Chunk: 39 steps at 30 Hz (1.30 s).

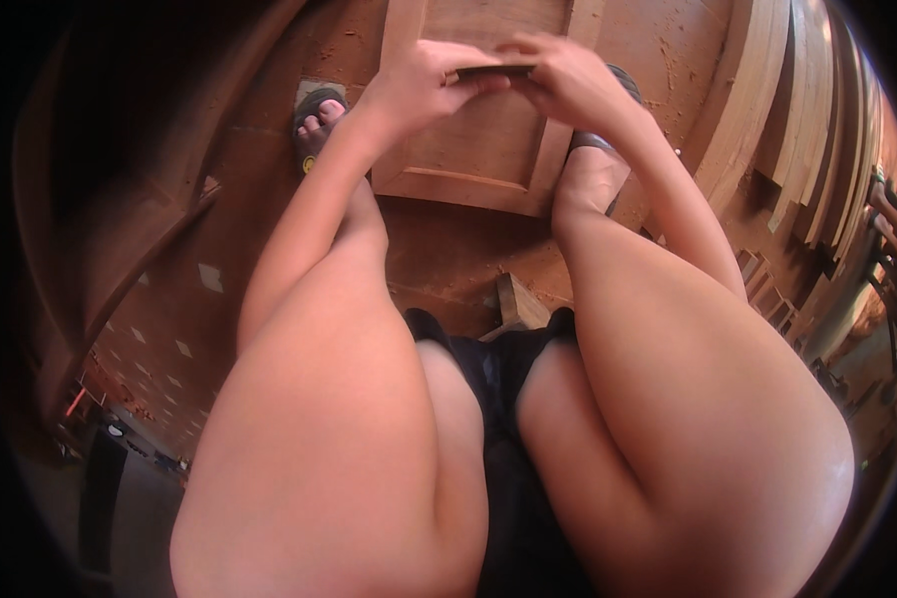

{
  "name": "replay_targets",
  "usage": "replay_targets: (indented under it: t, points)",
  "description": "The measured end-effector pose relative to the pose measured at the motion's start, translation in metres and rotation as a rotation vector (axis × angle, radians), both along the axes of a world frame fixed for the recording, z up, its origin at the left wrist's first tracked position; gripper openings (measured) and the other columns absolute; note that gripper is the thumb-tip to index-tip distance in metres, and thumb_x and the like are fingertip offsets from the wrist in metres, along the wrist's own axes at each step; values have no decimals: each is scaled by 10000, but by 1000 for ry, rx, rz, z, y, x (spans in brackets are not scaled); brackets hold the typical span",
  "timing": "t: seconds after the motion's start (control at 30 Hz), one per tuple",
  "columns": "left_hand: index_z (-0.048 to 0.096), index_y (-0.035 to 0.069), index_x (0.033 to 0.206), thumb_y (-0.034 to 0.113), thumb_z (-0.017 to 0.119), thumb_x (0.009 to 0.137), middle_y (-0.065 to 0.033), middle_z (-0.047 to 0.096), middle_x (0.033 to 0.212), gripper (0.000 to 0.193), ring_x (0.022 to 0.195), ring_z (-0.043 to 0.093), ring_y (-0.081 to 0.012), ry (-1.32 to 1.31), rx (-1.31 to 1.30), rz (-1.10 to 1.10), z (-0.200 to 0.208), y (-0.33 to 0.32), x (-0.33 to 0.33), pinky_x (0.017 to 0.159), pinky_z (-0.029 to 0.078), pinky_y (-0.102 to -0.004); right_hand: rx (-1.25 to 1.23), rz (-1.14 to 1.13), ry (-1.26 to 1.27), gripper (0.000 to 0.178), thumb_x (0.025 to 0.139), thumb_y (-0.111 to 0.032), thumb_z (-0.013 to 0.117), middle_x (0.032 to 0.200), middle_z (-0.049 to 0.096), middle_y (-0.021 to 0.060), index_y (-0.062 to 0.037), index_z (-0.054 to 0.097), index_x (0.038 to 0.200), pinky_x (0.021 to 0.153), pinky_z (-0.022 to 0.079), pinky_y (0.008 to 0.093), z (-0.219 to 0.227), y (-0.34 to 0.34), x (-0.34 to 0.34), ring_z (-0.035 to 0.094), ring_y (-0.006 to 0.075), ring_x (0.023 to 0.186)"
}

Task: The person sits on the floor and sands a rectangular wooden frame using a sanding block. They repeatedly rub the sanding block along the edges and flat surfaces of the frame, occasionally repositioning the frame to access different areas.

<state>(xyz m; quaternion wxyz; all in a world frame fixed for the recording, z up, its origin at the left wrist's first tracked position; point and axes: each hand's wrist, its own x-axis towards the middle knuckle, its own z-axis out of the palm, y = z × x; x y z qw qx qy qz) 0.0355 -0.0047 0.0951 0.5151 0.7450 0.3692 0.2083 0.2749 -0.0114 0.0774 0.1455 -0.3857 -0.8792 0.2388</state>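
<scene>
Both hands meet near the top of the view and pinch one thin, flat, dark piece (495, 71) between them. Left hand (424, 85) has its fingers curled over the piece's left end, and right hand (563, 80) closes on the right end, thumb underneath. What the piece is made of is hard to tell; only its narrow edge shows, and the fingers cover most of it.

It is held above a wooden panel (478, 140) that lies flat on the floor (448, 259), a framed board with a raised border along its near edge. The far edge of the panel runs out of the picture at the top, and the hands and forearms hide much of its middle.

Left foot (316, 125) in a sandal rests on the floor just beside the panel's left edge. Right foot (593, 169) in a dark sandal sits at the panel's near right corner, partly behind the right forearm. Bare thighs and dark shorts (513, 399) fill the lower half and block whatever lies beneath them; a small wooden block (520, 302) peeks out between the knees.

Stacked wooden planks (807, 120) lean along the right side, bent by the lens. Dark curved timber (120, 199) on the left is too shadowed to make out.
</scene>
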Motion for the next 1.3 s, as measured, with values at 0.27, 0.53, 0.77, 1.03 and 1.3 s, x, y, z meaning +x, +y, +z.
replay_targets:
  t: [0.27,0.53,0.77,1.03,1.3]
  points:
    - [724,47,1225,-140,651,695,-139,712,1264,566,1159,687,-304,113,628,28,-39,28,11,1025,555,-380,427,-172,-91,404,798,-14,639,1267,695,153,-11,672,1201,881,587,396,-24,48,-5,680,344,1126]
    - [765,88,1114,19,730,578,-141,758,1063,541,993,733,-299,91,566,-128,-29,-23,-2,894,607,-389,78,-67,-119,554,795,12,620,1450,584,218,24,590,1348,1025,556,415,-34,-50,-5,569,327,1358]
    - [789,57,863,124,822,725,-132,751,820,157,692,709,-296,-46,-17,-19,-18,-9,2,659,577,-312,-453,89,-32,394,786,-1,693,1021,727,206,-50,715,1177,779,578,459,1,-18,-4,692,410,878]
    - [763,56,1120,7,803,677,-154,762,1069,447,952,744,-293,67,495,130,-24,55,11,846,600,-353,20,-172,6,429,771,5,646,1168,721,172,-54,684,1195,848,584,427,-17,59,2,704,374,1027]
    - [748,65,1144,3,766,632,-158,753,1100,515,998,736,-300,253,553,-184,-17,-6,2,883,605,-375,319,-15,-105,432,835,-104,651,1275,697,151,-5,607,1254,793,628,351,-33,-29,-2,715,253,1135]
